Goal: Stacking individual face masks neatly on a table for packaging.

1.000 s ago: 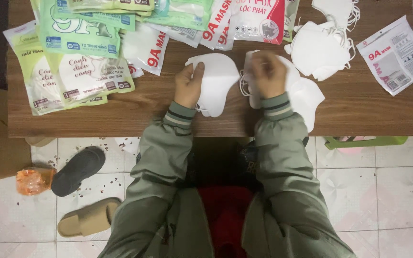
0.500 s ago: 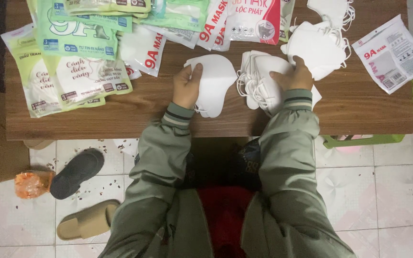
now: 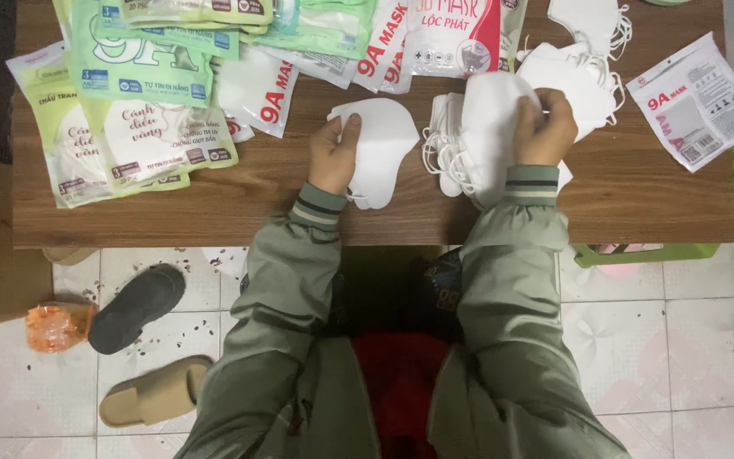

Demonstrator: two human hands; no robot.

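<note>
The left hand (image 3: 333, 153) pins a single white face mask (image 3: 380, 149) flat on the desk (image 3: 299, 204). The right hand (image 3: 544, 127) grips a thick stack of masks (image 3: 477, 140) beside it. Held that loosely, the stack could fan apart, ear loops tangling.

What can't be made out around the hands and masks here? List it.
- Head view: how many masks are in the stack of white masks; the right hand covers part.
- Head view: left hand palm side, turned down on the single white mask.
- Head view: packets cut off by the top edge.
</note>
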